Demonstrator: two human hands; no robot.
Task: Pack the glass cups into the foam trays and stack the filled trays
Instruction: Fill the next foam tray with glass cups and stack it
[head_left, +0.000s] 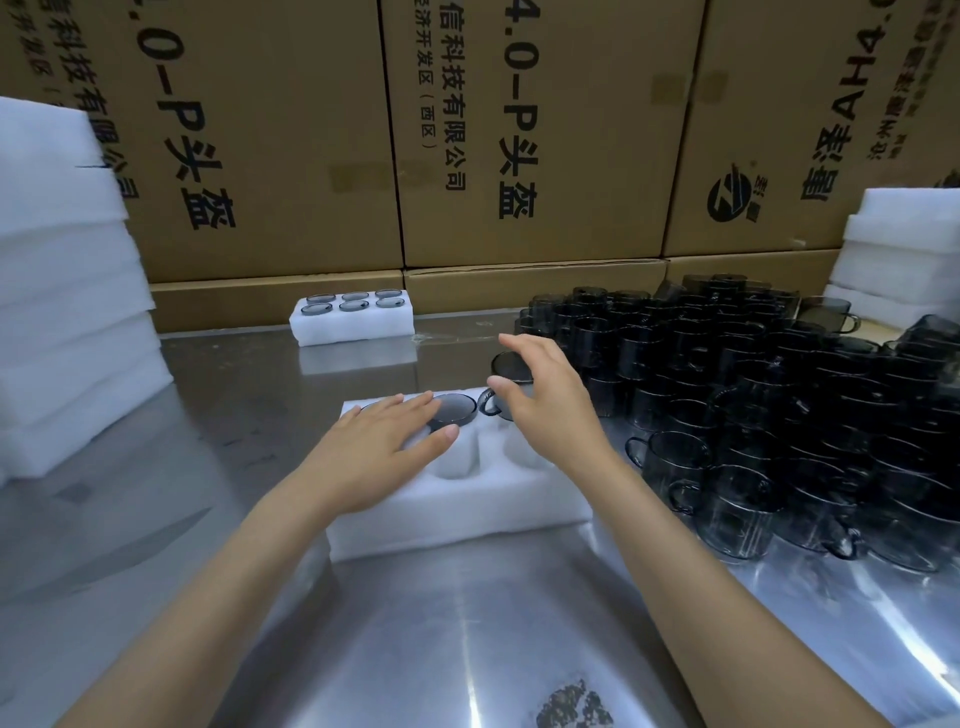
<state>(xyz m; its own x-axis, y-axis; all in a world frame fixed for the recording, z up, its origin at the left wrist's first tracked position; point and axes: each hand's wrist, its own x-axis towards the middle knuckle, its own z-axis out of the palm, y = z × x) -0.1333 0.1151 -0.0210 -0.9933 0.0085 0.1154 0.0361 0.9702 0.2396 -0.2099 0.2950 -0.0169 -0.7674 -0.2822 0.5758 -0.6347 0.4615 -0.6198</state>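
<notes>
Left fingers (415, 410): lay flat and straight on the near foam tray (457, 499), holding nothing.
Right fingers (524, 348): spread loosely over a glass cup (506, 366) at the tray's far right corner; whether they gripped it could not be told.
Seated cup (454, 408): in the tray's far middle pocket.
Loose cups (753, 395): massed on the desk (467, 623) right of the tray.
Filled tray (352, 317): beyond the near tray.

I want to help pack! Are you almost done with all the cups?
Not nearly. One filled tray with six cups sits at the back. The near tray shows one seated cup by the left hand; the right hand reaches over another cup. A big pile of loose cups still waits.
</notes>
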